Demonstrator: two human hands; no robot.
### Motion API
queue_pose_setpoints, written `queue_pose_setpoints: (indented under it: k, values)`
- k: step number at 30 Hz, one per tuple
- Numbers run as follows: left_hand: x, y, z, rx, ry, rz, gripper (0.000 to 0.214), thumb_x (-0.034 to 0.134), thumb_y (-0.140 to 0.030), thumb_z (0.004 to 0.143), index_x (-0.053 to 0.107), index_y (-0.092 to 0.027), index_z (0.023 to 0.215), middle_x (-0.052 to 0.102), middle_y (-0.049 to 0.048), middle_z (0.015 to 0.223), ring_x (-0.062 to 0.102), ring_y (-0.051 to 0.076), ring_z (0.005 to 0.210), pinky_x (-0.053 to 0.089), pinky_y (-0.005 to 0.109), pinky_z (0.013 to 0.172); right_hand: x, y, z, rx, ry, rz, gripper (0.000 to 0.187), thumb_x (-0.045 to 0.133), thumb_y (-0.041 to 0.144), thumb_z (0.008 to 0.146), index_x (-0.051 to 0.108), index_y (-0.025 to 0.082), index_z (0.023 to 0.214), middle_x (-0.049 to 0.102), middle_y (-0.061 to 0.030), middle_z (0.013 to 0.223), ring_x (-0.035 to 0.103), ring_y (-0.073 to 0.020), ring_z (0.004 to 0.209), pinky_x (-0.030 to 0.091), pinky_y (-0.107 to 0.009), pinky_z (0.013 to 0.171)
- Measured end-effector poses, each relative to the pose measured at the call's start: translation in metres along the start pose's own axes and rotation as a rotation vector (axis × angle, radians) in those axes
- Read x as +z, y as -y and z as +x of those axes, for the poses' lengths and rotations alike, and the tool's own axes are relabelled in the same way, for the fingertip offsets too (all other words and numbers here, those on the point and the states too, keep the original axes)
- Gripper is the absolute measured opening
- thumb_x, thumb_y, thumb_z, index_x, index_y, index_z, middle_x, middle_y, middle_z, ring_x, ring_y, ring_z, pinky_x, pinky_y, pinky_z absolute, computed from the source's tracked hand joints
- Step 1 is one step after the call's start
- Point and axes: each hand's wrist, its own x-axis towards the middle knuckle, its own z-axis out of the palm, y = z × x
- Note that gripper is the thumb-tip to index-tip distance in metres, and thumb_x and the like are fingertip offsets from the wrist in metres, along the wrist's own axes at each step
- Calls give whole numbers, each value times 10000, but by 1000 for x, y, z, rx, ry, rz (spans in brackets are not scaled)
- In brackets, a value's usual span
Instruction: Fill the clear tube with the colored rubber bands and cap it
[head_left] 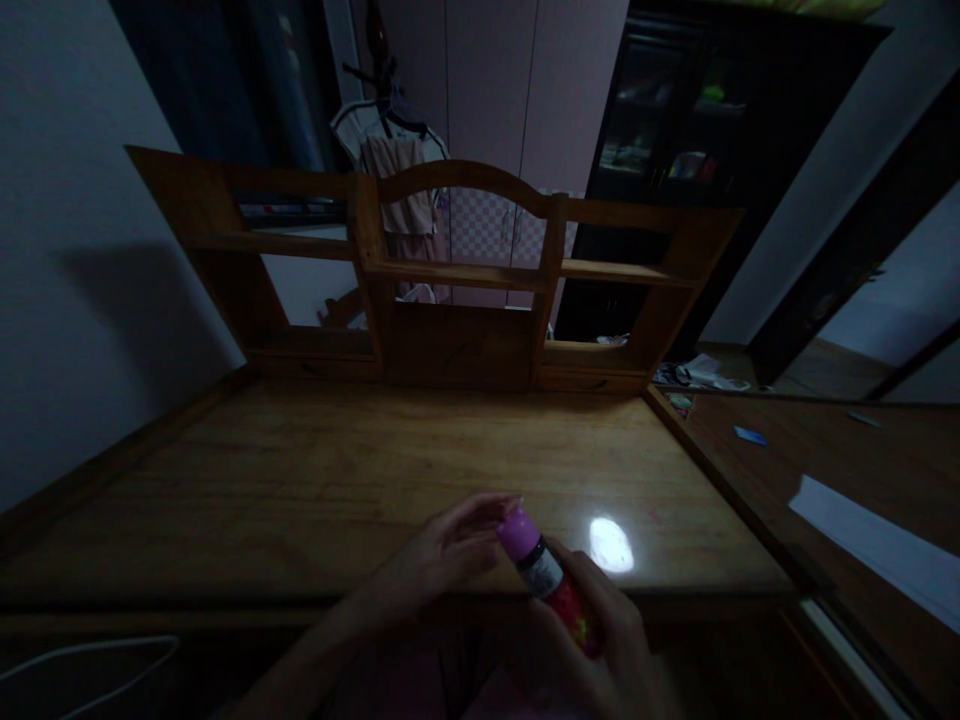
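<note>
A small bottle (546, 572) with a purple cap (519, 533), a black band, a pale label and a red lower body is tilted over the table's front edge, its cap pointing up and left. My right hand (600, 620) is wrapped around the red body. My left hand (457, 545) is beside the cap, its fingers apart and one fingertip at or touching the cap's top. The dim light hides the exact contact there. Below the hands is the front edge of the wooden tabletop (360, 450).
A wooden shelf unit (465, 340) with cubbies stands along the table's back. To the right lies a reddish-brown surface (720, 440) with a white strip (877, 540) and a blue card (750, 436). A white cable (97, 645) hangs at lower left.
</note>
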Motion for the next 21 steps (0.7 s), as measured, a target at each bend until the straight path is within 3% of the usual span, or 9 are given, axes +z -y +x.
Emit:
queue_pose_setpoints:
  k: [3, 6, 8, 11, 15, 17, 21]
  values:
    - [23, 17, 4, 15, -159, -242, 504, 679, -433, 798, 571, -232, 1248, 589, 120, 1308, 540, 266, 1206, 430, 369, 984, 13, 4, 0, -100, 31, -42, 445, 610, 354, 827, 565, 197, 1241, 682, -101, 1065, 678, -231, 942, 557, -275, 774]
    - [47, 18, 7, -23, -381, -266, 371, 657, -398, 823, 649, -193, 1132, 621, 117, 1266, 584, 242, 1146, 460, 295, 917, 31, 9, -9, -151, -38, -110, 467, 617, 369, 831, 531, 180, 1249, 681, -119, 1062, 690, -241, 893, 566, -300, 732]
    - [56, 13, 8, -60, -461, -264, 332, 660, -374, 822, 675, -170, 1084, 684, 119, 1147, 627, 230, 1067, 480, 266, 849, 40, 11, -15, -142, -71, -87, 455, 613, 370, 834, 520, 189, 1241, 687, -104, 1054, 696, -230, 871, 569, -291, 712]
    - [58, 11, 9, -47, -459, -335, 362, 667, -352, 812, 675, -138, 1103, 735, 103, 857, 663, 243, 987, 490, 287, 843, 42, 14, -18, -90, -59, 9, 430, 628, 354, 811, 540, 212, 1207, 703, -71, 1041, 704, -209, 870, 572, -253, 711]
    - [54, 17, 7, -18, -426, -447, 381, 674, -318, 796, 675, -125, 1124, 632, 22, 569, 697, 235, 829, 509, 291, 768, 36, 22, -13, 54, -55, 91, 450, 697, 401, 737, 626, 233, 1147, 723, -44, 1038, 704, -220, 899, 572, -255, 774]
    - [53, 21, 5, -5, -428, -448, 353, 661, -301, 808, 680, -128, 1115, 552, -20, 487, 679, 183, 684, 501, 258, 693, 32, 27, -11, 121, -16, 161, 427, 717, 413, 710, 671, 241, 1098, 727, -37, 1031, 701, -227, 906, 568, -263, 797]
    - [53, 27, 0, 0, -453, -433, 260, 663, -277, 810, 707, -142, 1028, 450, -64, 444, 494, 72, 444, 388, 183, 494, 30, 34, -12, 280, 87, 295, 432, 729, 418, 689, 705, 235, 1080, 730, -48, 1022, 692, -246, 933, 565, -273, 807]
